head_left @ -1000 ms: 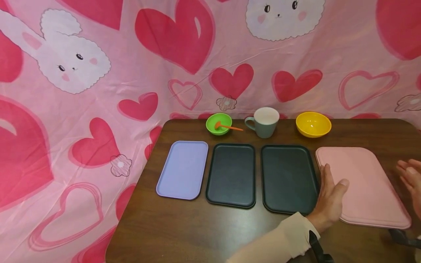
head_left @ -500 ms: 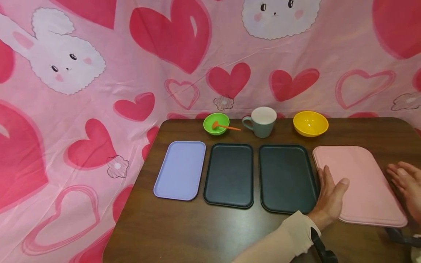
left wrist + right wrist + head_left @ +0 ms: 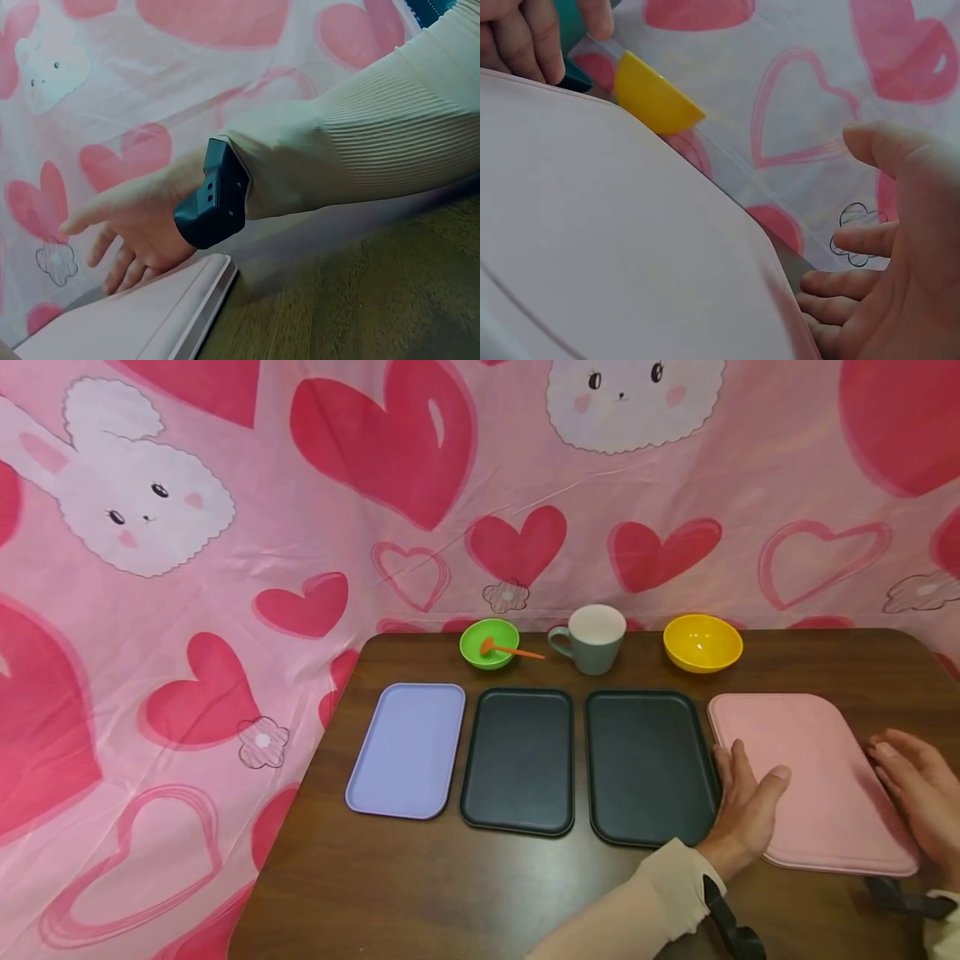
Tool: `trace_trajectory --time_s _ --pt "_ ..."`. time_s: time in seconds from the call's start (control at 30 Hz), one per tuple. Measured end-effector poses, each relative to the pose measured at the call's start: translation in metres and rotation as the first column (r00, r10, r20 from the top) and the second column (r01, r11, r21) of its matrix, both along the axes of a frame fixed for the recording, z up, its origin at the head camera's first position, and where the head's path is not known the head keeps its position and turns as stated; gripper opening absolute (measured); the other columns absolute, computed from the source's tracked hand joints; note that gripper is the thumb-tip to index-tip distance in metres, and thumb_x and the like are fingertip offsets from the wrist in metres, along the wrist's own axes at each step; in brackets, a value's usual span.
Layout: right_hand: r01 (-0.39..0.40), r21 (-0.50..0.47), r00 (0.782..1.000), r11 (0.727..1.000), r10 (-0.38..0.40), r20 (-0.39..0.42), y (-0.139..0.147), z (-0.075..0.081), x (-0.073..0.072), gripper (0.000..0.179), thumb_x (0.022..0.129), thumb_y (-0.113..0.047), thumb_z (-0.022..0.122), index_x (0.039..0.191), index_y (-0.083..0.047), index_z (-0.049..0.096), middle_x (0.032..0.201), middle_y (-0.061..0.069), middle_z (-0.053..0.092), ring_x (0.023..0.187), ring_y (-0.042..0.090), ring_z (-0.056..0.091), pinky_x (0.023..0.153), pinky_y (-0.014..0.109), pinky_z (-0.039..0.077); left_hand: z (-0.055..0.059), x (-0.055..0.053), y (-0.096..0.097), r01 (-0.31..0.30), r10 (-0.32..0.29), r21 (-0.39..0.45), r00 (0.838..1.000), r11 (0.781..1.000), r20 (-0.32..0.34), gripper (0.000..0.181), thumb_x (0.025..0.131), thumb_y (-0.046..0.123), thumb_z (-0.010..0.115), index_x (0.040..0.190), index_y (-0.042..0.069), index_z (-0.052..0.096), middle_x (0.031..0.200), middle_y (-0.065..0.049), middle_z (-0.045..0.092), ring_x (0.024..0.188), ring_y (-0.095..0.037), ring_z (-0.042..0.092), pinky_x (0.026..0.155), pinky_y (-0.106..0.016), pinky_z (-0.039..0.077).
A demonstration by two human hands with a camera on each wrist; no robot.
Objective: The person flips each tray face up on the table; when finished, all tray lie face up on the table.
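A pink flat rectangular board (image 3: 813, 785) with rounded corners lies at the right end of the row of trays. My left hand (image 3: 746, 814) stands at its left edge, fingers straight and thumb raised. Along the board's right edge is my right hand (image 3: 918, 789), fingers extended; whether they touch the edge I cannot tell. In the left wrist view, the left hand (image 3: 146, 225) is beside the thick pink rim (image 3: 206, 289). The right hand (image 3: 900, 255) shows its palm side toward the board in the right wrist view. Neither hand grips anything.
Left of the board lie a dark tray (image 3: 651, 764), another dark tray (image 3: 519, 760) and a lavender tray (image 3: 408, 750). Behind stand a green bowl (image 3: 472, 652) with an orange spoon-like utensil (image 3: 517, 652), a grey-green mug (image 3: 595, 647) and a yellow bowl (image 3: 702, 647).
The right hand has moved left, closer to the pink board's right edge. My left hand stays at the left edge. The whole head view has shifted slightly.
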State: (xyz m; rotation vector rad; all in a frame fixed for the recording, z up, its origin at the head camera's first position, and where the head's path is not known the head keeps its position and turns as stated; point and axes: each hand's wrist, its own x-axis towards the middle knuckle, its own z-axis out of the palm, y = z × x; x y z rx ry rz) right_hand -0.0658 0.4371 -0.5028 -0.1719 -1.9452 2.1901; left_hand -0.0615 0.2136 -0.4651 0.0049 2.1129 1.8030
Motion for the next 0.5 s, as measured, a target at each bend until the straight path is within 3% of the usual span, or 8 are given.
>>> trace_trajectory --time_s 0.07,0.17,0.23,0.33,0.4,0.5 --pt "0.027 0.228 0.994 0.973 -0.051 0.1 -0.003 0.003 0.001 0.035 0.105 -0.014 0.044 0.125 -0.043 0.04 0.112 -0.038 0.047 0.102 -0.025 0.045 0.093 -0.005 0.031 0.001 0.0 0.0 -0.004 0.004 -0.001 1.0 1.0 0.004 0.071 0.096 0.05 0.046 0.158 0.022 0.027 0.169 -0.003 0.016 0.156 -0.015 0.021 0.12 -0.025 0.03" --pt "0.007 0.47 0.976 0.882 -0.108 0.189 -0.008 0.006 0.002 0.038 0.106 -0.025 0.043 0.127 -0.053 0.03 0.113 -0.043 0.034 0.112 -0.026 0.033 0.095 -0.008 0.018 0.002 -0.001 0.001 -0.014 0.014 0.003 1.0 1.0 0.014 0.07 0.095 0.048 0.046 0.157 0.022 0.028 0.169 -0.003 0.018 0.155 -0.015 0.023 0.12 -0.025 0.03" --pt "-0.011 0.522 0.971 0.853 -0.114 0.208 -0.009 0.007 0.001 0.044 0.106 -0.029 0.042 0.141 -0.05 0.026 0.126 -0.042 0.034 0.123 -0.024 0.026 0.092 -0.009 0.015 0.002 -0.002 0.001 -0.022 0.022 0.009 1.0 1.0 0.021 0.069 0.095 0.047 0.047 0.157 0.023 0.03 0.168 -0.002 0.02 0.154 -0.015 0.025 0.119 -0.025 0.031" --pt "-0.029 0.554 0.968 0.832 -0.114 0.222 -0.011 0.007 0.001 0.056 0.105 -0.03 0.042 0.156 -0.036 0.018 0.137 -0.039 0.029 0.129 -0.023 0.02 0.091 -0.011 0.013 0.003 -0.003 0.001 -0.026 0.026 0.025 0.999 0.999 0.032 0.068 0.094 0.047 0.048 0.156 0.024 0.031 0.168 -0.001 0.021 0.154 -0.015 0.027 0.119 -0.025 0.031" --pt "-0.024 0.561 0.969 0.828 -0.119 0.218 -0.012 0.007 0.001 0.058 0.105 -0.03 0.043 0.158 -0.033 0.018 0.137 -0.039 0.029 0.129 -0.022 0.02 0.091 -0.011 0.013 0.004 -0.003 0.0 -0.026 0.024 0.041 0.999 0.999 0.04 0.068 0.094 0.047 0.048 0.156 0.024 0.031 0.168 -0.001 0.022 0.154 -0.015 0.027 0.12 -0.026 0.031" --pt "0.004 0.546 0.971 0.838 -0.134 0.2 -0.012 0.008 0.001 0.049 0.105 -0.028 0.043 0.147 -0.044 0.024 0.124 -0.042 0.031 0.125 -0.022 0.024 0.091 -0.009 0.013 0.005 -0.003 -0.001 -0.024 0.021 0.074 0.999 0.997 0.05 0.069 0.094 0.048 0.048 0.156 0.025 0.031 0.167 0.001 0.022 0.154 -0.013 0.026 0.121 -0.027 0.029"
